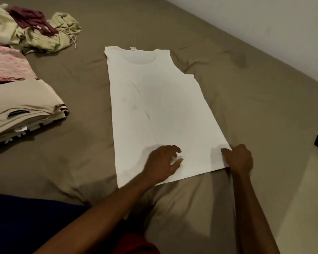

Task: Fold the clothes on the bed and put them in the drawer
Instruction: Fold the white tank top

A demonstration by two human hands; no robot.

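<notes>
A white sleeveless shirt (154,107) lies flat on the brown bed sheet (246,99), its neck toward the far side and its hem near me. One long side looks folded in, so the left edge runs straight. My left hand (163,162) rests on the cloth near the hem with fingers loosely spread. My right hand (239,158) grips the hem's right corner, fingers curled round the edge. No drawer is in view.
A stack of folded beige and striped clothes (24,110) sits at the left, with a pink folded piece (7,65) behind it. Farther back lies a loose heap of pale green and maroon garments (35,28). The bed's edge and a white wall (264,19) run along the right.
</notes>
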